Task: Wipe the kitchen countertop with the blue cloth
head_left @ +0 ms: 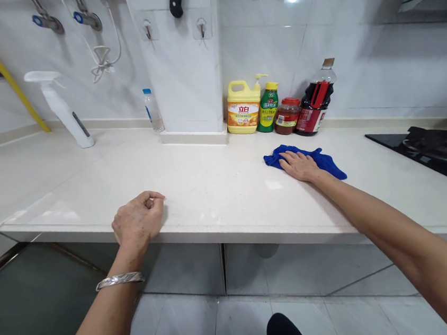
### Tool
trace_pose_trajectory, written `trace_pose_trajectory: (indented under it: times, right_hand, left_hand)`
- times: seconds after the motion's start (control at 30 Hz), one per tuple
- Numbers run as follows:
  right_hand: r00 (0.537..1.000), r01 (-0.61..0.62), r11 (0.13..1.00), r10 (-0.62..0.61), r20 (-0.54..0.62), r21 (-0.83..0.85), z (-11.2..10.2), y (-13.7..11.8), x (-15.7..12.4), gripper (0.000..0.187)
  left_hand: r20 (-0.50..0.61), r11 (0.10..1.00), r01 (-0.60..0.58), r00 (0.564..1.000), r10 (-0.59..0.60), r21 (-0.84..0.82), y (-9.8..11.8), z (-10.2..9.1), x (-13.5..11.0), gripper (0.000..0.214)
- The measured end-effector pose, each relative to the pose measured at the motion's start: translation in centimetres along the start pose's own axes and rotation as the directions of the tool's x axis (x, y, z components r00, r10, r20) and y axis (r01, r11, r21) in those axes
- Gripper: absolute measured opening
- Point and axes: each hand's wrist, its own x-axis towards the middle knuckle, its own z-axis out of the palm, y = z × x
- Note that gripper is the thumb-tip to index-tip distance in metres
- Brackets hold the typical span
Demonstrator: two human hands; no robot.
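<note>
My right hand (299, 165) lies flat, fingers stretched out, on top of a blue cloth (327, 162) spread on the white countertop (210, 190). My left hand (138, 222) rests on the counter's front edge with its fingers curled in and thumb touching the forefinger; nothing shows inside it. A silver bangle (119, 279) sits on my left wrist.
Against the tiled wall stand a yellow detergent jug (243, 107), a green bottle (268, 107), a red-lidded jar (287, 116) and a dark sauce bottle (315, 99). A white spray bottle (61, 107) and small water bottle (152, 110) stand left. A black hob (429, 151) lies at right.
</note>
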Motion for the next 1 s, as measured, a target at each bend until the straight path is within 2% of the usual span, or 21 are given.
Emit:
trace_pose_trajectory:
  times: [0.33,0.5,0.83,1.0]
  right_hand:
    - [1.000,0.012,1.000,-0.012,-0.002,0.004,-0.1,-1.0,-2.3,0.071]
    - [0.999,0.051,0.999,-0.051,0.006,0.006,-0.4,-2.7,-3.8,0.070]
    - [0.970,0.239,0.971,-0.239,0.034,0.014,-1.5,-8.3,-7.6,0.069]
    - [0.940,0.339,0.939,-0.341,0.023,0.062,-1.6,-9.5,-9.5,0.069]
  left_hand:
    - [0.008,1.000,-0.001,1.000,0.001,-0.009,0.0,0.0,0.1,0.038]
    - [-0.008,1.000,-0.003,1.000,0.003,0.005,0.2,-0.1,0.0,0.036]
    - [0.017,0.997,0.010,1.000,-0.011,0.073,0.4,-0.6,-0.1,0.039]
    - [0.005,0.997,0.022,1.000,-0.022,0.073,0.5,-0.6,0.0,0.038]
